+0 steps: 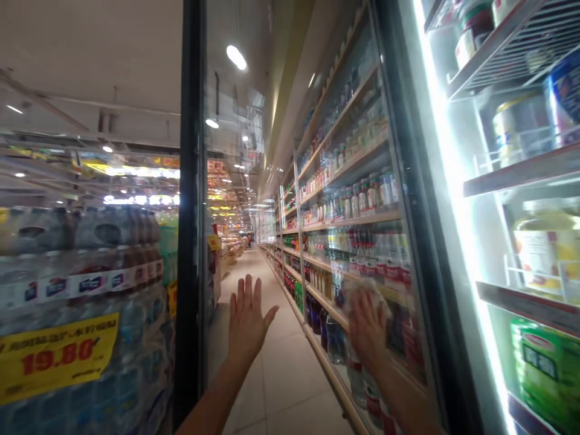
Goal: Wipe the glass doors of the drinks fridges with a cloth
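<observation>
A tall glass door with a dark frame stands swung out in front of me. My left hand lies against its pane, palm forward and fingers spread, holding nothing. Farther right, my right hand presses a crumpled whitish cloth to the same glass. Motion blurs that hand, and its fingers lie over part of the cloth. Bottles on shelves and a pale floor show in the pane; whether seen through it or mirrored, I cannot tell everywhere.
A lit cooler with a bright light strip, wire shelves, jars, bottles and a green package is at the right. Stacked packs of bottles with a yellow price sign stand at the left. The black door edge rises between.
</observation>
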A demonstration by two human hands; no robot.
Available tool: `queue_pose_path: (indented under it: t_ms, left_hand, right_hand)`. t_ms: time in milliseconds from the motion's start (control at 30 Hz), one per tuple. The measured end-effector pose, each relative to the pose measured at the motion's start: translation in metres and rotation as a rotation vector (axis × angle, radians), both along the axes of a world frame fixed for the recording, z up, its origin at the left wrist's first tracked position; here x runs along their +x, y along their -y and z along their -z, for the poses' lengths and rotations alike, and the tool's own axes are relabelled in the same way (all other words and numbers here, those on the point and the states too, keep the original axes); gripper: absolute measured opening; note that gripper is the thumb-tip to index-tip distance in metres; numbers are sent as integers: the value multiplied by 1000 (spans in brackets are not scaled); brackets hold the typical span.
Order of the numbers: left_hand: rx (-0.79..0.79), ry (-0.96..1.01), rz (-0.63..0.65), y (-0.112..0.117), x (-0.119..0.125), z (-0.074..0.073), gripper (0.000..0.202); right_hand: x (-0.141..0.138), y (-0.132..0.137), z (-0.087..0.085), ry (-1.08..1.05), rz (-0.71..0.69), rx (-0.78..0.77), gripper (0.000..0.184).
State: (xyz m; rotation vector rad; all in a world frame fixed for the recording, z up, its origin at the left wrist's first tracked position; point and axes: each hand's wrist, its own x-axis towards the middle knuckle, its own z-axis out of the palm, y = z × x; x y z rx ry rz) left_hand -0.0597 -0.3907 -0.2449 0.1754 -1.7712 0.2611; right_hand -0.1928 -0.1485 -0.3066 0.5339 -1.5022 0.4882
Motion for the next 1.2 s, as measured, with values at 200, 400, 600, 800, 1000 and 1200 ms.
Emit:
queue_pose_path:
  t_ms: [200,400,600,800,1000,1200]
  left_hand:
    - [10,0,-19,0,-3,2,65]
    - [-17,12,-70,-4,1,11,62]
    - [-51,38,-117,-1,8,47,56]
    - [-81,45,-96,3,12,57,55]
    - [-28,48,-79,-2,10,61,53]
    - [-15,73,-58,-2,14,68,56]
  right_hand:
    - [9,19,-2,94,46,-40,54]
    - [12,10,3,-1,-45,251,52]
    - [9,5,3,128,61,-50,55]
    - [30,36,39,-63,-122,416,50]
    - [1,-14,27,210,95,-176,57]
    - [38,44,57,41,-161,444,51]
